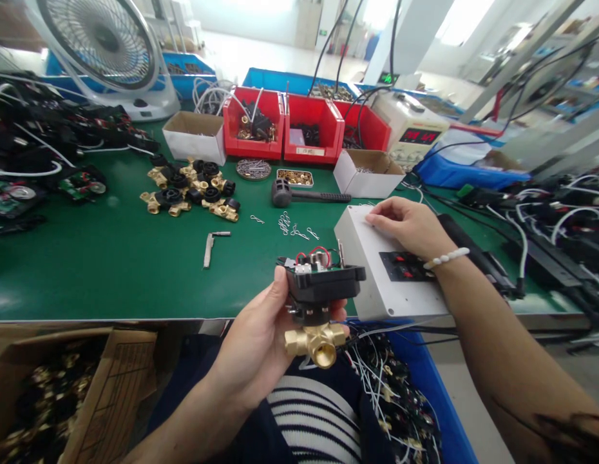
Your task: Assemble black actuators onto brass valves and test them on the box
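Observation:
My left hand (261, 335) is closed around a motorised brass valve (323, 293), held up in front of the table's edge. Its black housing is open at the top, showing a circuit board and red wires; the brass body with threaded ports points down. My right hand (408, 222) rests on top of a light grey box (371, 274), thumb and fingertips close together; whatever lies under them is hidden. Red and black terminals (403, 265) show on the box near my wrist. Several wire clips (286, 223) lie beyond the valve, near a black mallet (309, 194).
Brass valve bodies (188, 187) and a small angled tool (210, 248) lie on the green table (135, 258). Red bins (254, 138), white cartons (196, 138) and a fan (104, 51) stand behind. Below are a cardboard box (120, 380) and a blue crate (444, 406) of wired parts.

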The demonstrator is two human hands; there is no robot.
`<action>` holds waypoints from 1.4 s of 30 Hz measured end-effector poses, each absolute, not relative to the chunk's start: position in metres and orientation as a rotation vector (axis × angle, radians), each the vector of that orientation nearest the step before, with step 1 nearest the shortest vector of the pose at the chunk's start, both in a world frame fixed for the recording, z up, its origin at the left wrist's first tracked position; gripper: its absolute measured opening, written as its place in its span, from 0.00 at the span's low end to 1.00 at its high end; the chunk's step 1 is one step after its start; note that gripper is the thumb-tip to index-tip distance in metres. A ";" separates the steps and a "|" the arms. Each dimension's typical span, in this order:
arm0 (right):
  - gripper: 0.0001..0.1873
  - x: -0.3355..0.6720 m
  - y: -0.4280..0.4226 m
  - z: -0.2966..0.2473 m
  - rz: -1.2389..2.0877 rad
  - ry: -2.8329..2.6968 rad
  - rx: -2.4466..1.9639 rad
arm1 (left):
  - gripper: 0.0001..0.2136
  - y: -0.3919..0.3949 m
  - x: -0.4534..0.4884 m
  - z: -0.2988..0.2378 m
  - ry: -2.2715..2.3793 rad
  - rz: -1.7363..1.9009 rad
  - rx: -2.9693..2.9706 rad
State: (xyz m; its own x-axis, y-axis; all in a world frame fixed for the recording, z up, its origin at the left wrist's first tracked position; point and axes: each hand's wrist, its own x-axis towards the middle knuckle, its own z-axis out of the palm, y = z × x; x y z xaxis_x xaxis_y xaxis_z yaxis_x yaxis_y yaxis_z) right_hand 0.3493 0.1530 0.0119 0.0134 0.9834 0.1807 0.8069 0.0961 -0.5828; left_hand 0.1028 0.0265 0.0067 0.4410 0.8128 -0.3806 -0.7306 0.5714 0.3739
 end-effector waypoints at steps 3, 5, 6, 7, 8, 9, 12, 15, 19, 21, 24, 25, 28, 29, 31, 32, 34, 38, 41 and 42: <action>0.10 0.350 0.152 0.012 0.414 -1.842 -1.750 | 0.17 0.027 0.102 0.005 0.546 0.959 0.174; 0.10 0.350 0.152 0.012 0.408 -1.849 -1.749 | 0.16 0.028 0.102 0.004 0.533 0.955 0.183; 0.10 0.350 0.152 0.012 0.406 -1.852 -1.749 | 0.16 0.028 0.101 0.003 0.529 0.955 0.188; 0.10 0.350 0.152 0.012 0.404 -1.853 -1.748 | 0.16 0.027 0.101 0.003 0.522 0.955 0.190; 0.10 0.350 0.152 0.013 0.403 -1.854 -1.746 | 0.17 0.027 0.101 0.002 0.509 0.951 0.183; 0.10 0.350 0.152 0.013 0.401 -1.855 -1.742 | 0.17 0.027 0.100 0.002 0.479 0.935 0.165; 0.11 0.352 0.153 0.011 0.415 -1.856 -1.726 | 0.16 0.026 0.100 -0.001 0.255 0.861 0.072; 0.14 0.355 0.155 0.009 0.458 -1.860 -1.708 | 0.10 0.026 0.100 -0.003 0.026 0.850 0.017; 0.19 0.358 0.157 0.005 0.538 -1.856 -1.674 | 0.07 0.025 0.100 -0.003 -0.050 0.847 0.019; 0.20 0.358 0.157 0.005 0.542 -1.848 -1.694 | 0.07 0.025 0.101 -0.002 -0.049 0.830 0.017; 0.14 0.354 0.158 0.009 0.496 -1.826 -1.759 | 0.06 0.025 0.102 -0.002 0.002 0.813 0.023; 0.12 0.353 0.158 0.010 0.480 -1.820 -1.773 | 0.06 0.025 0.103 -0.003 0.016 0.811 0.028; 0.09 0.351 0.157 0.013 0.446 -1.824 -1.802 | 0.09 0.025 0.104 -0.005 -0.014 0.822 0.036; 0.09 0.350 0.157 0.014 0.437 -1.827 -1.810 | 0.11 0.025 0.104 -0.005 -0.032 0.831 0.030; 0.09 0.350 0.157 0.014 0.426 -1.829 -1.820 | 0.12 0.024 0.104 -0.007 -0.064 0.840 0.017; 0.10 0.350 0.157 0.014 0.423 -1.830 -1.823 | 0.12 0.024 0.105 -0.007 -0.068 0.843 0.011; 0.10 0.350 0.157 0.014 0.418 -1.828 -1.830 | 0.11 0.024 0.105 -0.009 -0.066 0.838 0.003; 0.10 0.348 0.157 0.014 0.410 -1.824 -1.839 | 0.11 0.026 0.105 -0.011 -0.044 0.819 -0.007; 0.11 0.349 0.157 0.015 0.418 -1.823 -1.829 | 0.10 0.026 0.106 -0.011 -0.040 0.814 -0.003; 0.12 0.349 0.156 0.015 0.421 -1.822 -1.825 | 0.10 0.026 0.106 -0.011 -0.035 0.816 -0.001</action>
State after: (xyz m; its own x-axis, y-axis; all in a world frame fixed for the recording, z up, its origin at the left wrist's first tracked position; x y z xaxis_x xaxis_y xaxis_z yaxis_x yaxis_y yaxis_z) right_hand 0.3491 0.1565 0.0147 0.0458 0.9888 0.1420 0.8263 0.0424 -0.5617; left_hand 0.1062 0.0258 -0.0112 0.6846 0.7282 0.0311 -0.7282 0.6852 -0.0143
